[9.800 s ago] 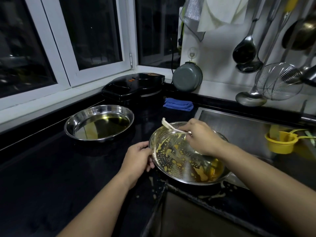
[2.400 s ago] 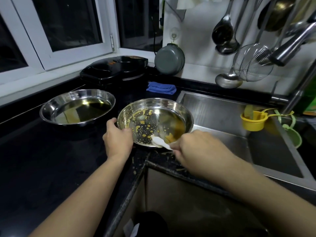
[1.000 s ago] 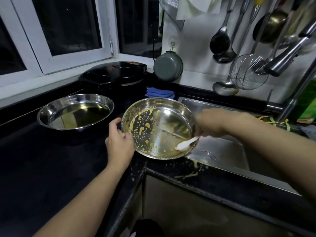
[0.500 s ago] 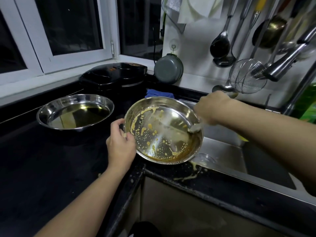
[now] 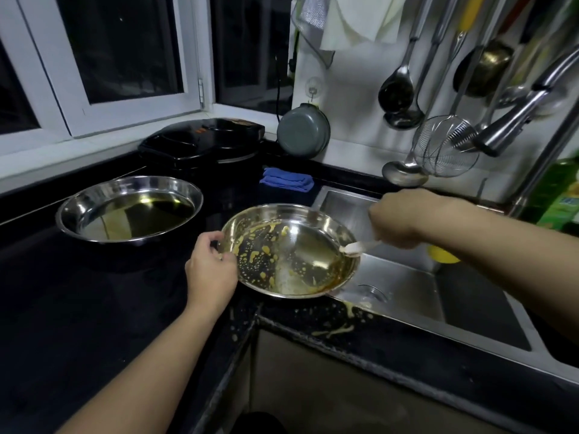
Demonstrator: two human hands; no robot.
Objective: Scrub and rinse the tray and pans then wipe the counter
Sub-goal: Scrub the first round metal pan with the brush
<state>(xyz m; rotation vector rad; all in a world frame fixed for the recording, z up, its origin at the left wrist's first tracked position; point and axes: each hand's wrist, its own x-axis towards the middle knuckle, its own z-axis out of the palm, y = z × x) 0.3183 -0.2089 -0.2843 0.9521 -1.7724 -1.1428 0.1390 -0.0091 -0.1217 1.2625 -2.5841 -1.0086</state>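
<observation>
Scraper [image 5: 355, 246] shifted to pan's sink-side rim | left hand [image 5: 210, 268] fingers grip tilted pan [image 5: 291, 250] at desk edge over sink [image 5: 407, 277] | right hand [image 5: 396, 219] fingers hold scraper, lying right of pan

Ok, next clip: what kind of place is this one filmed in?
Most likely a home kitchen at night: a stainless sink set in a black counter, ladles and a wire skimmer hanging on the wall, and two steel pans, the nearer pan smeared with yellow residue.
</observation>
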